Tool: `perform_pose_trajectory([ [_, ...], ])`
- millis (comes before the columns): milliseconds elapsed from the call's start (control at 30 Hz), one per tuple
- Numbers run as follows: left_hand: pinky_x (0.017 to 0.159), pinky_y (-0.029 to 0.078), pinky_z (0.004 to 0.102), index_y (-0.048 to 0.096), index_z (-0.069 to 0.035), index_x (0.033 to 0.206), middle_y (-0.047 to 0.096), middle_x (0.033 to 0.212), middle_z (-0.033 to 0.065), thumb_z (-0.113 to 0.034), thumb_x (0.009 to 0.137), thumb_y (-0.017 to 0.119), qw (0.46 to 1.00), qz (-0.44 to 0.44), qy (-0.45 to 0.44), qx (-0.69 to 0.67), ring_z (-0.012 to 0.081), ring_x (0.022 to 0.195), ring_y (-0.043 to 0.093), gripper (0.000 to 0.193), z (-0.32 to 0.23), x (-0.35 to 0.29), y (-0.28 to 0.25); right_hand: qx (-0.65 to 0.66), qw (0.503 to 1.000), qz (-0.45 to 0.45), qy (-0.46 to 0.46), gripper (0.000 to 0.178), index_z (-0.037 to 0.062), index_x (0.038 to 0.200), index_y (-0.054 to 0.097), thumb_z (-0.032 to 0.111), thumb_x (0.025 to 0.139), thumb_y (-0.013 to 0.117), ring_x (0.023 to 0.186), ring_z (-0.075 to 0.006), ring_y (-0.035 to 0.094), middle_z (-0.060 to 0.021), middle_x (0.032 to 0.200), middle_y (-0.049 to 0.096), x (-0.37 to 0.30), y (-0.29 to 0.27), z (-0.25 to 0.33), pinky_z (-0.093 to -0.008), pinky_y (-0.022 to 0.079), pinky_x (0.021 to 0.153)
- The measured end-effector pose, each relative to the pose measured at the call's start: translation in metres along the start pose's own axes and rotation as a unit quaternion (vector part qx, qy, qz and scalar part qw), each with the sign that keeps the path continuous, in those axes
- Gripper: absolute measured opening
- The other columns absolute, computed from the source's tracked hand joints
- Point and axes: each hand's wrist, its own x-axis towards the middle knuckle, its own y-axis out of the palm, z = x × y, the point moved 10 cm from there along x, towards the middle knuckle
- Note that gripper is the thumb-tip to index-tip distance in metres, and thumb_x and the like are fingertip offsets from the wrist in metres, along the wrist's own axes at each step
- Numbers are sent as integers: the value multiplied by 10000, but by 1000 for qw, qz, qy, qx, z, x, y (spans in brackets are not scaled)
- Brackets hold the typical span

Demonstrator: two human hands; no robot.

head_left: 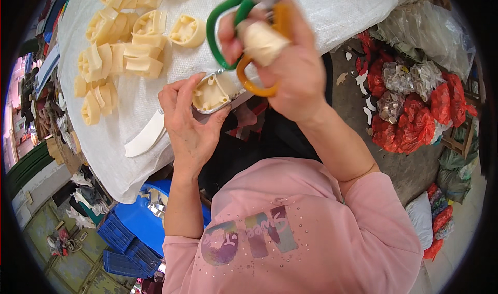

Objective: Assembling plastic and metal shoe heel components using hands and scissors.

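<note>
At eleven o'clock from the view's centre, a hollow, rounded cream piece with a silvery edge (211, 93) is pinched between thumb and fingers by the left hand (188, 120). Toward twelve, metal scissors with green and orange handles (244, 10) are grasped by the right hand (296, 72). Ribbed, curved cream pieces (142, 59) are clustered at ten o'clock on a white woven sheet (342, 14).

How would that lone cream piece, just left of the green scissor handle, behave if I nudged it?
The cream piece is hollow, so it's probably light for its size. It holds a rounded shape, which suggests it's fairly stiff. Resting open side up on the white sheet, it would likely slide rather than roll.
</note>
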Motion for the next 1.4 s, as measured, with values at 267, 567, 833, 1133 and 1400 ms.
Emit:
perform_pose_trajectory([
  [267,839,434,347,573,-40,1111,488,972,110,-72,580,762,1000,4,0,20,266,940,522,564,0,1,0,-30,997,23,72,377,-13,1195,452,51,826,495,809,-113,497,-57,900,535,-3,-6,-22,-243,424,753],
  [567,844,433,348,575,-47,1100,492,969,106,-59,575,760,1000,-2,-3,18,261,944,524,557,-2,2,-2,-65,997,33,35,401,-32,1208,435,13,810,459,787,-102,488,-50,883,527,-2,-6,-13,-235,415,732],
  [833,857,426,345,547,-30,1069,509,983,110,-39,587,747,995,-6,-23,-99,274,952,522,522,11,0,-6,-36,999,21,27,457,-14,1298,344,74,860,436,751,-138,488,-109,896,517,-11,-22,-1,-293,420,711],
  [1133,869,395,390,535,-42,1099,506,1005,130,-50,578,760,998,-56,-15,26,311,996,461,568,3,1,-6,79,997,14,13,448,-22,1304,329,63,875,427,764,-141,503,-127,917,534,-20,-15,17,-282,434,725],
  [1400,866,395,396,536,-48,1110,503,1000,135,-48,588,762,997,-50,-31,43,315,991,462,569,2,3,-6,45,996,-31,65,428,-27,1268,355,77,860,433,705,-96,468,-58,853,519,-31,-9,-25,-232,393,615],
])
